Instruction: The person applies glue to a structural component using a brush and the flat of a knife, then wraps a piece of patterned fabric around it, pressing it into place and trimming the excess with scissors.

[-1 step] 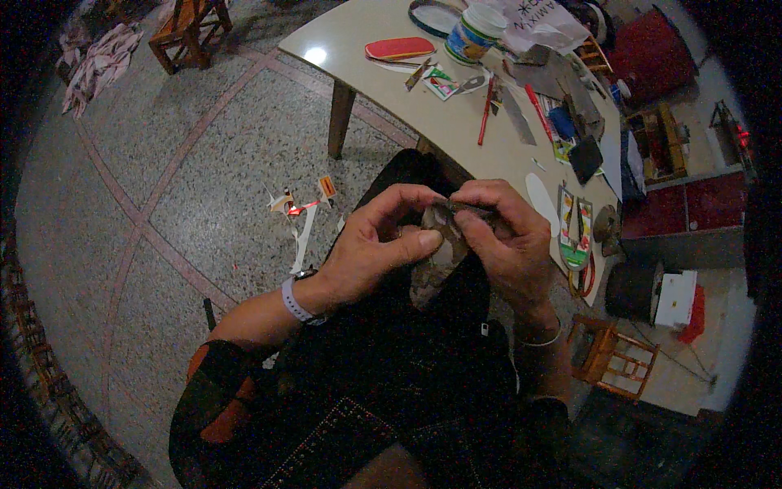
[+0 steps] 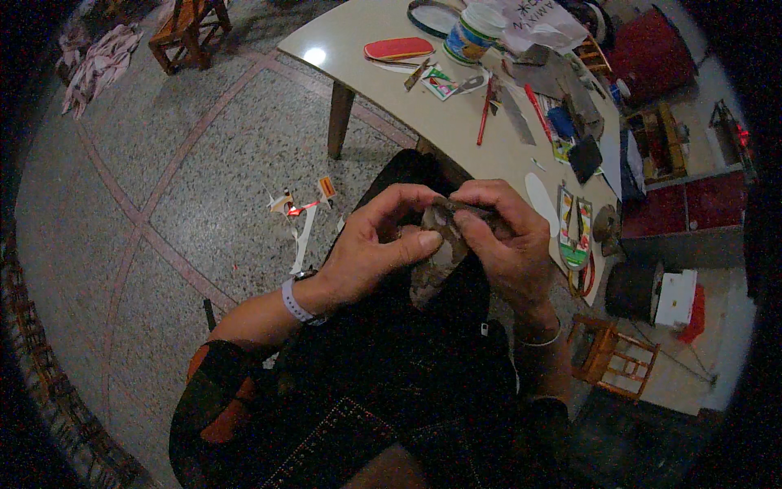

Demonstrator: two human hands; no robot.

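Over my lap, both hands pinch the top edge of a limp grey-brown piece of material (image 2: 430, 275), which could be cloth or thin leather. My left hand (image 2: 371, 236) has its thumb pressed on the front of the piece and its index finger curled behind the edge. Close beside it, my right hand (image 2: 515, 244) grips the edge between thumb and bent fingers. The fingertips of both hands nearly meet. Below them the piece hangs in a narrowing shape against my dark clothes. Whether something small sits between the fingertips is hidden.
Ahead lies a pale table (image 2: 383, 90) bearing a red insole-shaped piece (image 2: 399, 48), a plastic tub (image 2: 472, 34), a red pen (image 2: 484, 114), a blade (image 2: 516, 116) and a white sole-shaped piece (image 2: 541, 204). Paper scraps (image 2: 303, 232) litter the floor. Wooden chairs (image 2: 615, 359) stand around.
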